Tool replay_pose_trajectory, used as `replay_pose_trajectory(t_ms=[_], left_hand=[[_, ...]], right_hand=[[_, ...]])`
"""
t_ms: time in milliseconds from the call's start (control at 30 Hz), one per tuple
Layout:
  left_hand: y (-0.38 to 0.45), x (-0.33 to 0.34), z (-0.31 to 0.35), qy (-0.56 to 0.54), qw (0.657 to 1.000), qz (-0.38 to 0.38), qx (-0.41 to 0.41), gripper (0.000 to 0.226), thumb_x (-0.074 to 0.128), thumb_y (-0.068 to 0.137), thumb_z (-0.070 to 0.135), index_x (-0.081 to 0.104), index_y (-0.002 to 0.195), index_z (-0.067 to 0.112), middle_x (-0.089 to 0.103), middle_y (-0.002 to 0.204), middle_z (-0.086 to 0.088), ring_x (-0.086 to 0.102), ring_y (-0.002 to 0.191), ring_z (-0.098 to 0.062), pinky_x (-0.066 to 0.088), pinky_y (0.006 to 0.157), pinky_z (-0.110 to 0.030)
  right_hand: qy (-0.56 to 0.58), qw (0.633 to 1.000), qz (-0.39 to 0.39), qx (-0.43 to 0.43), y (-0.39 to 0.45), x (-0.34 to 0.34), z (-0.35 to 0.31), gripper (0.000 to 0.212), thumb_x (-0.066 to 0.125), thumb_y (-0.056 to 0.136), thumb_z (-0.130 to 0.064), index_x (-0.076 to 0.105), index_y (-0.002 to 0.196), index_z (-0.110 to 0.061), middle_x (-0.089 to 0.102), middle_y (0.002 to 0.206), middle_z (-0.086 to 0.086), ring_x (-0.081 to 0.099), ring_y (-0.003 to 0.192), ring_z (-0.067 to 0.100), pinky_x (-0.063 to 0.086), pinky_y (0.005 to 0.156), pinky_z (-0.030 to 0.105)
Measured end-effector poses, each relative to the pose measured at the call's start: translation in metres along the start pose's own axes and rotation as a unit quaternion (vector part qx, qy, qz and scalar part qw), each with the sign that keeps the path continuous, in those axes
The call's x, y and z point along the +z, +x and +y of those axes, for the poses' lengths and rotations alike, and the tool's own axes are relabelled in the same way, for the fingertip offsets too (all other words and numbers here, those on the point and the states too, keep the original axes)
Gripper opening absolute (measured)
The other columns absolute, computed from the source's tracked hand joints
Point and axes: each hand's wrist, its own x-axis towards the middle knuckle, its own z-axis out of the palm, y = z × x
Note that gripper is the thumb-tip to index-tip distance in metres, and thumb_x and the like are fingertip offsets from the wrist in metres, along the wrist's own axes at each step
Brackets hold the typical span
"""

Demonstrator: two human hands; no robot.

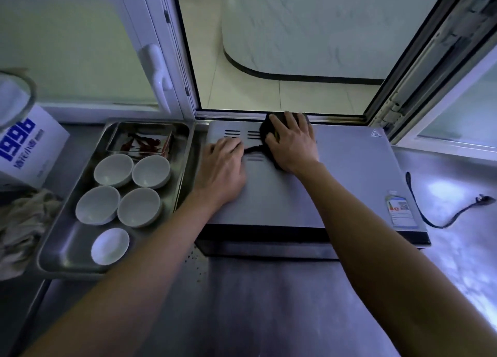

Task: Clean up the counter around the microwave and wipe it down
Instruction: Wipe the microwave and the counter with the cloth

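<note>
A grey microwave [349,179] stands on the steel counter [269,303] under an open window. On its top, near the back vents, lies a dark cloth [265,131]. My right hand [291,141] presses flat on that cloth with fingers spread. To the left, my left hand [224,165] rests flat on the microwave's top by its left edge, holding nothing. A thin strand of the cloth runs between the two hands.
A steel tray [67,238] left of the microwave holds several white bowls [139,207] and a small dish of red chillies [142,143]. A white box [29,147] and a crumpled pale rag [18,227] lie further left. The microwave's black cord [435,222] trails on the counter, right.
</note>
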Motion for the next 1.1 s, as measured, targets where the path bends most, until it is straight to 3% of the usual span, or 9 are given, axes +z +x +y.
replay_pose_trajectory(t_ms=[100,300,533,867,1000,1100], left_hand=[[-0.001,-0.001,0.003,0.000,1.000,0.008,0.013,0.041,0.037,0.082,0.018,0.064,0.112,0.011,0.063,0.120,-0.004,0.057,0.112,-0.028,0.043,0.092,-0.043],[0.003,-0.005,0.020,0.034,0.998,-0.037,0.026,0.046,0.053,0.083,0.001,0.061,0.127,0.013,0.059,0.134,-0.003,0.051,0.124,-0.025,0.039,0.100,-0.048],[0.019,0.007,0.058,-0.045,0.998,-0.054,0.005,0.042,0.049,0.090,0.006,0.059,0.130,0.012,0.056,0.139,-0.003,0.046,0.130,-0.025,0.035,0.106,-0.047],[0.017,0.025,0.052,-0.018,0.999,-0.012,0.024,0.036,0.048,0.087,0.012,0.063,0.120,0.014,0.057,0.130,0.000,0.049,0.124,-0.024,0.039,0.100,-0.046],[0.019,0.024,0.053,-0.020,1.000,-0.001,0.020,0.045,0.037,0.083,0.020,0.065,0.118,0.013,0.060,0.127,-0.002,0.052,0.121,-0.026,0.040,0.098,-0.047],[0.020,0.025,0.055,-0.023,1.000,0.009,0.017,0.040,0.043,0.082,0.019,0.066,0.115,0.015,0.061,0.125,-0.001,0.053,0.119,-0.026,0.039,0.097,-0.047]], right_hand=[[0.001,1.000,-0.004,0.005,-0.031,-0.006,0.004,0.055,0.034,0.096,-0.047,0.033,0.149,-0.038,0.025,0.162,0.003,0.012,0.150,0.030,0.013,0.121,0.047],[0.009,0.999,-0.031,-0.006,-0.119,-0.018,0.000,0.058,0.032,0.098,-0.050,0.025,0.155,-0.038,0.014,0.167,0.002,0.003,0.154,0.027,0.008,0.124,0.048],[0.001,1.000,0.013,0.004,-0.192,-0.019,0.010,0.058,0.043,0.094,-0.047,0.038,0.150,-0.035,0.029,0.163,0.003,0.016,0.152,0.030,0.021,0.121,0.049],[0.005,1.000,-0.016,0.020,-0.101,-0.024,0.034,0.058,0.039,0.096,-0.047,0.029,0.153,-0.036,0.019,0.165,0.002,0.006,0.153,0.027,0.010,0.123,0.047],[0.015,0.999,-0.010,0.026,-0.050,-0.021,0.040,0.057,0.040,0.095,-0.048,0.034,0.150,-0.037,0.024,0.163,0.001,0.011,0.151,0.027,0.012,0.122,0.046],[0.013,1.000,0.009,0.009,-0.022,-0.019,0.044,0.054,0.040,0.091,-0.048,0.041,0.144,-0.035,0.037,0.153,0.000,0.023,0.144,0.027,0.021,0.118,0.044]])
